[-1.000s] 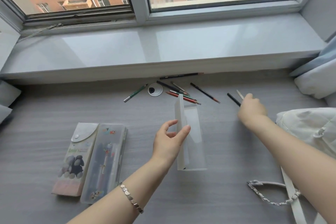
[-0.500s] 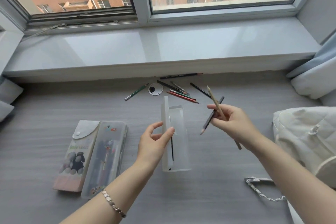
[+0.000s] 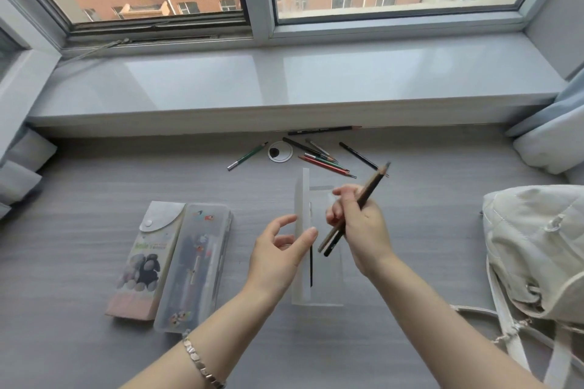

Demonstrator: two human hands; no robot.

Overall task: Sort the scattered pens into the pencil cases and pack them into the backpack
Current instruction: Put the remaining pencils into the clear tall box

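My right hand (image 3: 360, 224) grips two pencils (image 3: 368, 193), tips pointing up and away, right above the open translucent pencil case (image 3: 325, 278) in the middle of the desk. One dark pencil lies inside that case. My left hand (image 3: 279, 249) steadies the case's raised lid (image 3: 301, 199) with thumb and fingers. Several loose pencils (image 3: 325, 161) lie scattered near the sill, along with a green pencil (image 3: 248, 156). Two closed pencil cases lie at the left: a pink one with a flap (image 3: 142, 265) and a clear one (image 3: 194, 265). The white backpack (image 3: 537, 249) sits at the right.
A round white cable grommet (image 3: 279, 151) sits among the pencils. A long dark pencil (image 3: 325, 130) lies against the base of the window sill (image 3: 284, 88). Curtain fabric (image 3: 550, 142) hangs at the far right. The backpack's straps (image 3: 512, 341) trail over the desk's near right.
My right hand picked up two pencils from the far right of the pile and carried them back over the open case. My left hand stayed at the lid.
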